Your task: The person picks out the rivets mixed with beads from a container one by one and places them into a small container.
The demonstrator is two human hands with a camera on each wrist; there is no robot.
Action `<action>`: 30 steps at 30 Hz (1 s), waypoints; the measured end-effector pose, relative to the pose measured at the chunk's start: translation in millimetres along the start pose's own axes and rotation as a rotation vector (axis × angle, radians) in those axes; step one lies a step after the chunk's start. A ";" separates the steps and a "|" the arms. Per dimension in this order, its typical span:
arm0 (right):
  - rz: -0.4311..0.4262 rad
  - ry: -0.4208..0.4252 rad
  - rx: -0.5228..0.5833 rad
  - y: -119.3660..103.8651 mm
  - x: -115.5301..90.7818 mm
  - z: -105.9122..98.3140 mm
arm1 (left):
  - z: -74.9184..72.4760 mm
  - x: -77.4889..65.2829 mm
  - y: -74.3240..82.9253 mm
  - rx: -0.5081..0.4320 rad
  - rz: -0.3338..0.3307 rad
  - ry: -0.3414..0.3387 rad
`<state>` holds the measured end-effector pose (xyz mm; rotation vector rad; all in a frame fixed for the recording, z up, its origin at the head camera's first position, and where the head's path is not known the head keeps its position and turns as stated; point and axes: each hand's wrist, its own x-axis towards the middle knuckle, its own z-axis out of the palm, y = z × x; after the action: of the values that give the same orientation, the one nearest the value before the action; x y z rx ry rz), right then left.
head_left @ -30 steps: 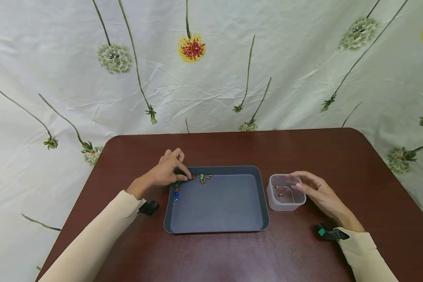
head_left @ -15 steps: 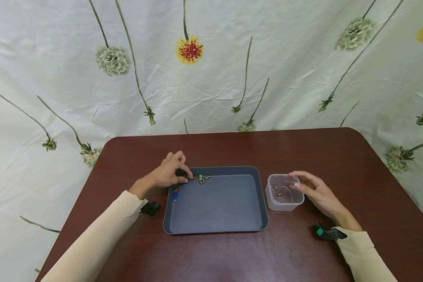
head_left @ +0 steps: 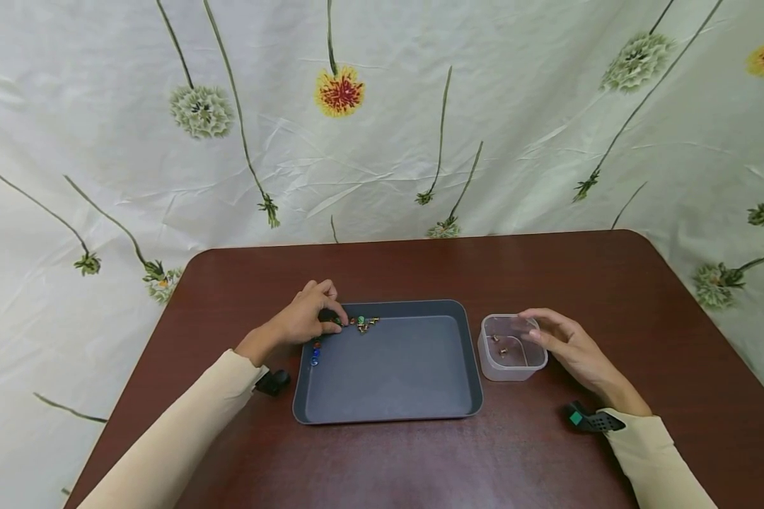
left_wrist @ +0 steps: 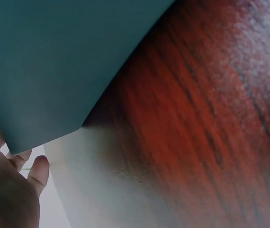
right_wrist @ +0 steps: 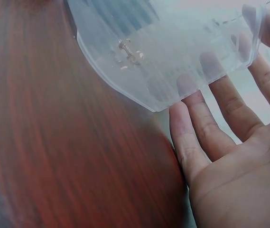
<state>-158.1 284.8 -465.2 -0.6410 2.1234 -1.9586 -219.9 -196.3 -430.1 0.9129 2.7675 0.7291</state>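
My left hand (head_left: 302, 317) reaches over the far left corner of the grey tray (head_left: 388, 367), thumb and forefinger pinching at a small green bead (head_left: 339, 321). Beside the fingertips is a cluster of small gold pieces (head_left: 364, 327) with a green bead among them. Blue beads (head_left: 315, 353) lie in a short row along the tray's left side. My right hand (head_left: 566, 343) holds the clear plastic container (head_left: 512, 373) by its right rim, thumb on the near side and fingers against the outer wall. A few gold pieces (right_wrist: 130, 51) show inside the container.
The tray and container stand side by side on a dark red-brown table (head_left: 395, 459). Behind the table hangs a white cloth (head_left: 382, 155) printed with flowers. A black band with a camera (head_left: 588, 418) is on my right wrist, another (head_left: 272, 382) on my left.
My left hand has lowered slightly toward the near side, fingertips staying by the beads in the corner. The right hand keeps its hold on the container. The whole view has shifted a little.
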 end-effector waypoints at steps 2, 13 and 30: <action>0.003 0.003 0.000 0.0 -0.2 0.1 | 0.6 -0.2 -0.7 -0.010 0.007 0.007; -0.007 0.000 0.012 2.4 -0.3 -0.9 | 1.7 0.7 1.3 -0.016 -0.012 -0.004; 0.007 0.012 -0.008 3.2 -0.7 -1.1 | -7.7 -3.8 10.7 -0.076 -0.024 0.047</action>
<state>-158.6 286.2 -468.2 -0.6240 2.1387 -1.9562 -213.4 -194.1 -418.2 0.8580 2.7641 0.8562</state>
